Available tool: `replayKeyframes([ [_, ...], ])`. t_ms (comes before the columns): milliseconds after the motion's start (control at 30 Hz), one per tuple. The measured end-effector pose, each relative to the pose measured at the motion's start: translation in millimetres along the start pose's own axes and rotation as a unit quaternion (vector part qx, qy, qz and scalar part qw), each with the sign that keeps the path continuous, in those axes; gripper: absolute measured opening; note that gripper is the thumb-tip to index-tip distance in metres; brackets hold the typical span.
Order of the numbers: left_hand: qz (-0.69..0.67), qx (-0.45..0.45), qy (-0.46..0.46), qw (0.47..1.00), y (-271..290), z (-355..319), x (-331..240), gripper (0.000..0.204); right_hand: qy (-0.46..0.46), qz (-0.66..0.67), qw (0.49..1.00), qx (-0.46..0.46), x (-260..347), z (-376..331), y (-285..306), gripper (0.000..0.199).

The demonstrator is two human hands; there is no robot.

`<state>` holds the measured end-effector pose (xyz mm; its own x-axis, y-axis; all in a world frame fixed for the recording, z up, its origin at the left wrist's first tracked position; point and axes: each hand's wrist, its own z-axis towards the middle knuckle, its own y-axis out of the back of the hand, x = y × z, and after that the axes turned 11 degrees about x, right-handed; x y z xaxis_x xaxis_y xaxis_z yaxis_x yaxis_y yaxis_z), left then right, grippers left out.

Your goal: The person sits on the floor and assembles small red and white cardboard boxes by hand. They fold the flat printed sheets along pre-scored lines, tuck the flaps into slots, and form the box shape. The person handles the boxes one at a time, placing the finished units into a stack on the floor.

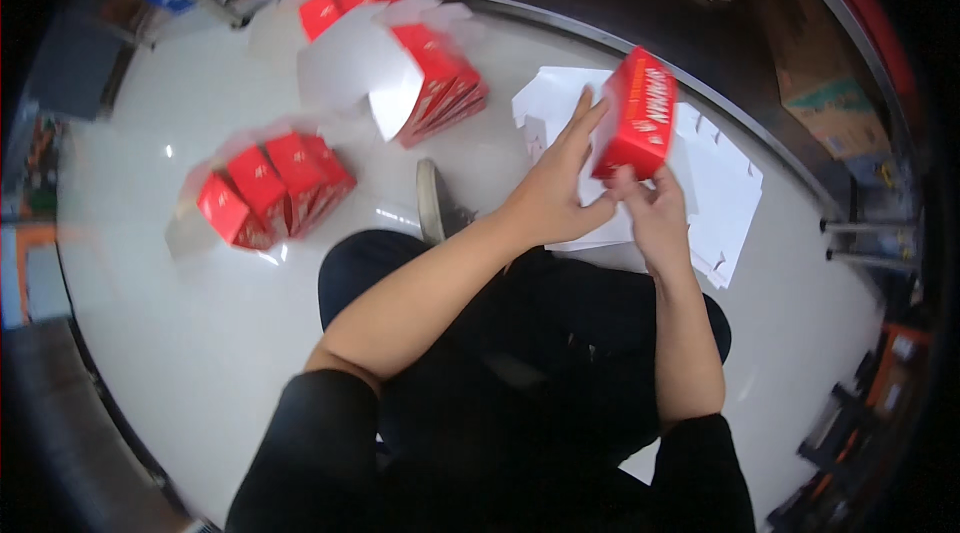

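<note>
A small red carton (640, 118) with pale lettering is tilted up in front of me, above flat white card sheets. My right hand (655, 213) grips its lower end, thumb and fingers closed at the near edge. Along the carton's left side lies my left hand (560, 178), its fingers stretched out and its thumb apart, pointing to the lower corner. Whether the left fingertips press on the carton is hard to tell. Beneath the carton, the white card sheets (715, 218) lie overlapping on the floor, with small cut slots along their edges.
Folded red cartons with pale raised flaps stand in groups on the glossy floor (130, 313): one cluster (280, 183) at left, another (440, 83) farther off. A dark shelf with a metal edge (560, 18) runs across the back. Brown cardboard boxes (830, 93) sit at far right.
</note>
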<state>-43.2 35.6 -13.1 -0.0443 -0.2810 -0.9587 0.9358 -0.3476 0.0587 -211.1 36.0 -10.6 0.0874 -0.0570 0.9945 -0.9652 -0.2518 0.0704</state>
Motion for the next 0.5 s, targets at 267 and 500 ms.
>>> replayKeyframes([
  [267, 0.119, 0.074, -0.438, 0.888, -48, -35, -35, 0.053, 0.277, -0.37, 0.883, -0.081, 9, 16, -5, 0.026],
  [500, 0.076, 0.01, -0.544, 0.836, -50, -71, -61, 0.041, 0.441, -0.601, 0.635, 0.204, 66, 83, -107, 0.024],
])
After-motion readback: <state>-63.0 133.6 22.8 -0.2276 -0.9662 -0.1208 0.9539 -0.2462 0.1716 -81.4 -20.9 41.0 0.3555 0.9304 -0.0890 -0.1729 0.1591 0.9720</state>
